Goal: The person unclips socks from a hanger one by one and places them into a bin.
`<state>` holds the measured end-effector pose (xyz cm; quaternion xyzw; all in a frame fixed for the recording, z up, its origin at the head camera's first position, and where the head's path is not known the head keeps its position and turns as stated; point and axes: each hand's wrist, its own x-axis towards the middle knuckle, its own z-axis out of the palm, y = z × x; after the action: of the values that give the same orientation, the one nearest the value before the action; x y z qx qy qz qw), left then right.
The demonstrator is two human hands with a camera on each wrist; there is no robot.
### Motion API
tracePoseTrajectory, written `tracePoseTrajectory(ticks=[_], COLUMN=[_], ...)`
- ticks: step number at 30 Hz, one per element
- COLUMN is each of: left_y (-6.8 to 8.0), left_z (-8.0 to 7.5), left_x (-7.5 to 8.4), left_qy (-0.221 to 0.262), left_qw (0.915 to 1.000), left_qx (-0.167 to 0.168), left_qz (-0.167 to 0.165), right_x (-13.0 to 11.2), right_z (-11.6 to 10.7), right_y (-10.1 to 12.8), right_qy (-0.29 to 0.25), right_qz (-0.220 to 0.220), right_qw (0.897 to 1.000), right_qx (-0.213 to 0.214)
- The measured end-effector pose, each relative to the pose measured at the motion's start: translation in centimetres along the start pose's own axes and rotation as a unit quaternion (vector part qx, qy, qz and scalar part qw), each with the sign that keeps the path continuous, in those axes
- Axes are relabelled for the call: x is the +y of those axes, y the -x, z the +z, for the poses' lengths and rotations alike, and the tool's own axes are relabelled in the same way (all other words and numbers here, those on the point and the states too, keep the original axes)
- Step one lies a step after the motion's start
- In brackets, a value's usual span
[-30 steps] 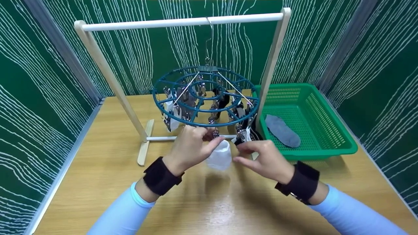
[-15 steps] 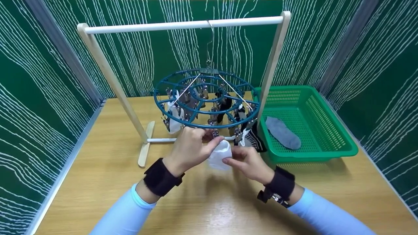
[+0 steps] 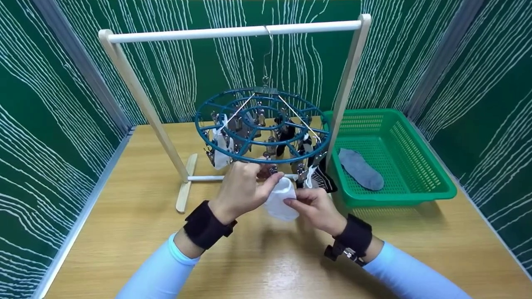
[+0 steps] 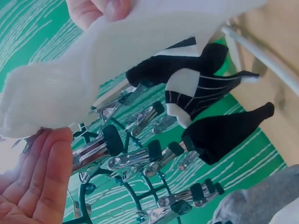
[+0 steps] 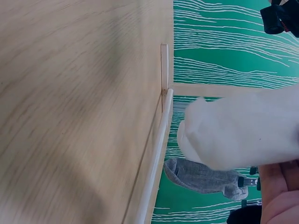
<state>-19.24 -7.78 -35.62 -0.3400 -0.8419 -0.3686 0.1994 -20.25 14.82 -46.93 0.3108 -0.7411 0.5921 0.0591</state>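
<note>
A white sock (image 3: 281, 207) hangs cuff up at the front of the round clip hanger (image 3: 253, 160). My left hand (image 3: 239, 189) pinches a metal clip (image 3: 273, 169) right at the sock's cuff, and its thumb lies along the cuff's left side. With thumb and fingers, my right hand (image 3: 319, 209) pinches the cuff's right side. Seen from the left wrist, the sock (image 4: 70, 88) stretches between the fingers of both hands. In the right wrist view its toe end (image 5: 210, 135) hangs free over the table.
Black-and-white socks (image 3: 322, 178), a white sock (image 3: 222, 155) and a grey sock (image 5: 201, 177) hang from other clips. The hanger hooks over a wooden rack's white bar (image 3: 187, 35). A green basket (image 3: 447, 182) at right holds one grey sock (image 3: 360, 170).
My right hand has moved left from beside the sock to pinch its right side, and the cuff is drawn slightly right. The left hand has stayed at the clip.
</note>
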Motion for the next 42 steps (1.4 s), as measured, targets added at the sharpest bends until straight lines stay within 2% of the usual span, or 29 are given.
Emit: tracePoseTrajectory(ticks=[5,12,19,27,32,38,42], left_y=[0.1,0.1,-0.1,0.2,0.3,0.3,0.3], left_z=[0.1,0.3,0.3,0.2,0.1,0.1,0.1], left_x=[-0.1,-0.3,-0.5,-0.4,-0.3,-0.1,0.0], left_qy=[-0.013,-0.024,-0.020,-0.027,-0.029,-0.042,-0.054], left_qw=[0.9991,0.9979,0.9963,0.9978,0.9982,0.9978,0.9971], left_qx=[0.029,0.033,0.054,0.055,0.051,0.051,0.054], left_qz=[0.029,0.050,0.064,0.026,0.005,-0.006,-0.003], right_x=[-0.1,0.1,0.4,-0.9,-2.3,-4.2,-5.4], right_z=[0.0,0.0,-0.5,-2.1,-3.6,-6.3,-8.2], right_y=[0.1,0.5,1.1,1.2,0.8,0.2,-0.1], right_qy=[0.001,0.007,-0.002,0.007,0.017,0.035,0.058], right_qz=[-0.008,-0.005,-0.022,-0.038,-0.072,-0.082,-0.090], right_qw=[1.000,1.000,0.998,0.995,0.993,0.992,0.992], right_qx=[-0.003,-0.027,-0.060,-0.096,-0.096,-0.092,-0.073])
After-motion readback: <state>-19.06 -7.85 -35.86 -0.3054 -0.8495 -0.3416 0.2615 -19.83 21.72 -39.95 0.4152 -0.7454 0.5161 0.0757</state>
